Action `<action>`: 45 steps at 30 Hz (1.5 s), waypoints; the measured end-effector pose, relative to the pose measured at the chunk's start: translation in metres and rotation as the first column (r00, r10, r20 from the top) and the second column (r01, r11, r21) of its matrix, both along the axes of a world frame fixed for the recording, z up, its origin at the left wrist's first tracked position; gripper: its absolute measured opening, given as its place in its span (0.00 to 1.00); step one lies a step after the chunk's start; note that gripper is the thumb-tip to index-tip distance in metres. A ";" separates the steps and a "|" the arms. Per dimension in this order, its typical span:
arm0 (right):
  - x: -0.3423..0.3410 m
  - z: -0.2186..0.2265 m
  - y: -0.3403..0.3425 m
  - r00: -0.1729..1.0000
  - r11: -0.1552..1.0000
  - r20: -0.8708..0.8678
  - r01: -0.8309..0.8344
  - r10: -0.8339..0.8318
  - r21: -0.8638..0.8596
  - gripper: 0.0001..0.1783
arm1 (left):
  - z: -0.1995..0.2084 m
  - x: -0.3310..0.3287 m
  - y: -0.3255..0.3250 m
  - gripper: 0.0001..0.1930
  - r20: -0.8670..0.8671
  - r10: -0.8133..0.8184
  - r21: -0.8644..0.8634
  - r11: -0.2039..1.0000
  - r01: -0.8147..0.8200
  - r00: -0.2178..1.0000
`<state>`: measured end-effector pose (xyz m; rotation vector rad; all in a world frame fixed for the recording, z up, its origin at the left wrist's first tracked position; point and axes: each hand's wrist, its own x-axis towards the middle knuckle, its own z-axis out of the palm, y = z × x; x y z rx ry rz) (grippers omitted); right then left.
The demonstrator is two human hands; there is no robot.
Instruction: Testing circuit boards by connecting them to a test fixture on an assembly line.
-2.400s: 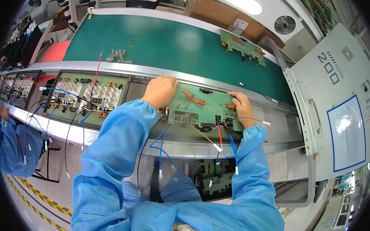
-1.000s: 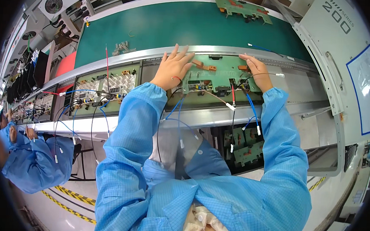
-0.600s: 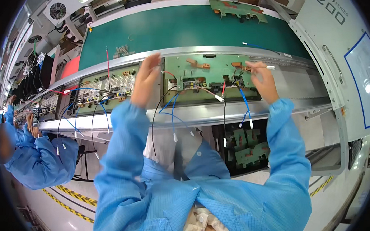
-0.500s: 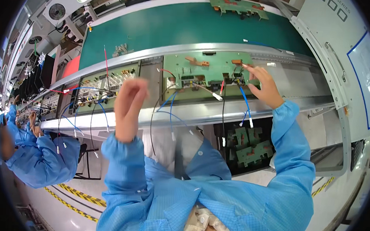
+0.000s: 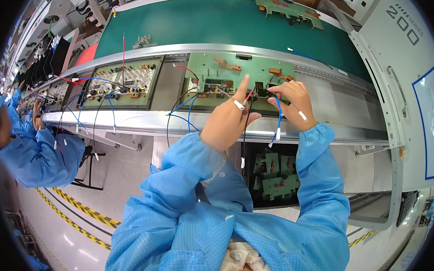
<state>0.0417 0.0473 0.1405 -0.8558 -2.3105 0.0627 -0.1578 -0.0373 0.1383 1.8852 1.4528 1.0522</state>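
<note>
A green circuit board lies in the line in front of me, with several loose wires hanging over its front side. My left hand hovers over its front middle, index finger stretched and thumb apart, beside a red wire and a white wire end. At the board's right part, my right hand pinches a wire near a small black component. A white wire end shows against that palm. Just left of the hand, a blue wire hangs down; the pinched spot is partly hidden.
Metal rails border the line. A populated board with wires sits to the left. Behind runs a green belt carrying another board. Below stands a black bin of boards. A co-worker's blue sleeve appears at far left.
My left hand has moved right, from beside the board to over its front middle. My right hand has come slightly left and down, its fingers now pinched together. The whole view has shifted a little.
</note>
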 end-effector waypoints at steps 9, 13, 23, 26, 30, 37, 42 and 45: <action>0.008 -0.016 0.028 0.993 1.000 -0.119 0.002 -0.002 0.002 0.04 | -0.003 0.038 0.047 0.15 0.115 0.026 0.506 0.859 -0.081 0.993; 0.004 -0.024 0.025 0.937 0.979 -0.300 0.135 -0.176 -0.154 0.05 | 0.001 0.051 0.074 0.11 0.066 0.043 0.504 0.861 -0.070 0.997; 0.000 -0.020 0.025 0.874 0.948 -0.371 0.274 -0.315 -0.159 0.10 | 0.013 0.057 0.101 0.08 0.095 -0.023 0.334 0.943 -0.010 0.995; -0.001 -0.018 0.025 0.907 0.954 -0.301 0.295 -0.295 -0.045 0.11 | 0.018 0.054 0.105 0.08 0.068 -0.029 0.310 0.951 0.006 0.997; 0.001 -0.018 0.033 0.907 0.950 -0.284 0.292 -0.311 -0.107 0.10 | 0.017 0.049 0.112 0.08 0.139 -0.149 0.356 0.930 0.091 0.979; -0.003 -0.012 0.034 0.944 0.938 -0.125 0.321 -0.306 0.132 0.04 | 0.013 0.061 0.113 0.08 0.102 -0.093 0.406 0.913 0.044 0.990; 0.000 -0.019 0.029 0.946 0.949 -0.143 0.304 -0.290 0.088 0.05 | 0.005 0.066 0.115 0.05 0.214 -0.063 0.413 0.910 -0.031 0.975; 0.005 -0.014 0.021 0.916 0.960 -0.320 0.176 -0.240 -0.217 0.07 | 0.001 0.058 0.121 0.05 0.145 -0.039 0.453 0.891 -0.031 0.989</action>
